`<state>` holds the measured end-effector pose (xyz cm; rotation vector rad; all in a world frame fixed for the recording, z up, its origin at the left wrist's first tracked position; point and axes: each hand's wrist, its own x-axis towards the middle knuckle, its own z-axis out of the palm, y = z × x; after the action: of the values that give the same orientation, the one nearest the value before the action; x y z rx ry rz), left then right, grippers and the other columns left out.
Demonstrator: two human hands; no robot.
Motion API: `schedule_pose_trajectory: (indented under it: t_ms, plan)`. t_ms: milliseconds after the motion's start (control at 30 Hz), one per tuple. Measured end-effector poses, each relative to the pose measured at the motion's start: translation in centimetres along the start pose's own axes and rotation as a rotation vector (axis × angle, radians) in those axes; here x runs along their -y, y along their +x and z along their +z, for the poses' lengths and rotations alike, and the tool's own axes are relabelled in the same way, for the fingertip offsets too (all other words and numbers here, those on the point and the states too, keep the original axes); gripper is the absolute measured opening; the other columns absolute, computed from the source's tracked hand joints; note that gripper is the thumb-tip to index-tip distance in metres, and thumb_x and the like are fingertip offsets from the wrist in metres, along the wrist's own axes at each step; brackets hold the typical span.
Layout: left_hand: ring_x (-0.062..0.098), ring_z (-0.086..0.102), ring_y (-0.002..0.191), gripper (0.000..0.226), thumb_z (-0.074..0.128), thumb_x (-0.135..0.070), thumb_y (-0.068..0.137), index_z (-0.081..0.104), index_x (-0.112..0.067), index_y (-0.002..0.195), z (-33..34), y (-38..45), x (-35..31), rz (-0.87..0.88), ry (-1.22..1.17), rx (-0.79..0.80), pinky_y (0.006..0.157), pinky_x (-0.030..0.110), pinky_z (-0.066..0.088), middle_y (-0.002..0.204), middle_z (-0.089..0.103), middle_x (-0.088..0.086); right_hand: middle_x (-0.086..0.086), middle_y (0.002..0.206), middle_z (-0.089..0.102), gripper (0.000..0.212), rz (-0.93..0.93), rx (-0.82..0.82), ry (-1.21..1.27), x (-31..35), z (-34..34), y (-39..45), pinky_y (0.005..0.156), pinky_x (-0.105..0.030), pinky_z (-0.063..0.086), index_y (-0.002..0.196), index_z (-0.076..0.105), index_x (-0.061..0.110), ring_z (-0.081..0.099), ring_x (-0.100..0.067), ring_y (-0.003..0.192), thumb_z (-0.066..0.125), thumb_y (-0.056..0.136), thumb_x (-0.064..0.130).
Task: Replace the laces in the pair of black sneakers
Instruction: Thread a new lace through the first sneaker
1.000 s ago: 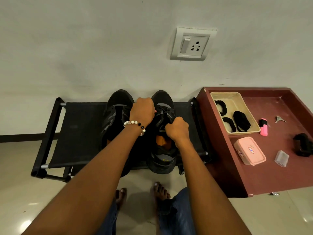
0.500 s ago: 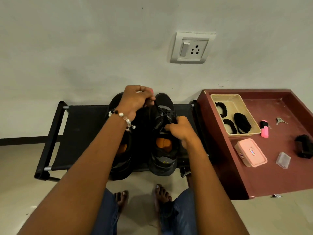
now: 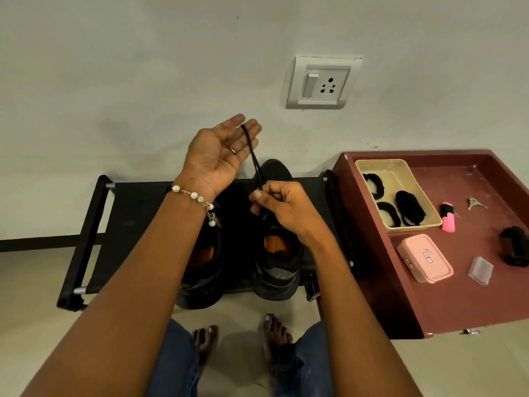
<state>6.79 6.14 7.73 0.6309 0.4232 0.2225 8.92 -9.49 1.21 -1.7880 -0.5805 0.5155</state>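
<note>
Both arms bare, no sleeves; left wrist has a beaded bracelet (image 3: 194,196), white pearl-like beads alternating with clear ones, small dangling charm end; thin silver ring (image 3: 233,150) on a left hand (image 3: 219,153) finger; blue denim jeans (image 3: 177,365) on both legs; feet bare, toenails painted.

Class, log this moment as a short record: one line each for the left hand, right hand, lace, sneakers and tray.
left hand: palm up, fingers straight, lace draped over them
right hand: pinching the lace
lace: black, stretched between both hands
sneakers: black pair, side by side on the black rack
tray: beige, holds black lace bundles
</note>
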Motion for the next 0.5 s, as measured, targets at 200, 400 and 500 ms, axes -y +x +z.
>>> schedule_pose_trajectory:
  t_ms: [200, 400, 500]
  plan:
    - [0.025, 0.059, 0.108, 0.051, 0.039, 0.005, 0.095, 0.041, -0.009, 0.144, -3.4, 2.9, 0.2, 0.078, 0.047, -0.186, 0.110, 0.039, 0.039, 0.108, 0.057, 0.012, -0.002, 0.059, 0.056, 0.017, 0.004, -0.115, 0.251, 0.3, -3.0, -1.1, 0.070, -0.029, 0.050, 0.088, 0.070, 0.003, 0.051, -0.011, 0.056, 0.057, 0.097, 0.008]
    - [0.017, 0.067, 0.092, 0.028, 0.067, -0.018, 0.088, 0.069, -0.020, 0.116, -5.3, 2.9, 2.2, 0.230, 1.509, -0.123, 0.096, 0.030, 0.049, 0.107, 0.071, 0.005, -0.001, 0.057, 0.043, 0.024, 0.014, -0.324, 0.373, 0.5, -4.7, -1.0, 0.047, -0.021, 0.036, 0.084, 0.069, 0.010, 0.036, -0.006, 0.048, 0.054, 0.099, 0.020]
    - [0.010, 0.057, 0.088, 0.032, 0.070, -0.028, 0.088, 0.068, -0.028, 0.119, -3.5, 1.7, 3.4, 0.364, 1.663, 0.088, 0.087, 0.022, 0.042, 0.102, 0.065, 0.002, 0.001, 0.052, 0.040, 0.025, 0.034, -0.263, 0.163, 0.1, -3.9, -0.6, 0.046, -0.023, 0.027, 0.082, 0.070, 0.010, 0.031, -0.009, 0.047, 0.056, 0.099, 0.023]
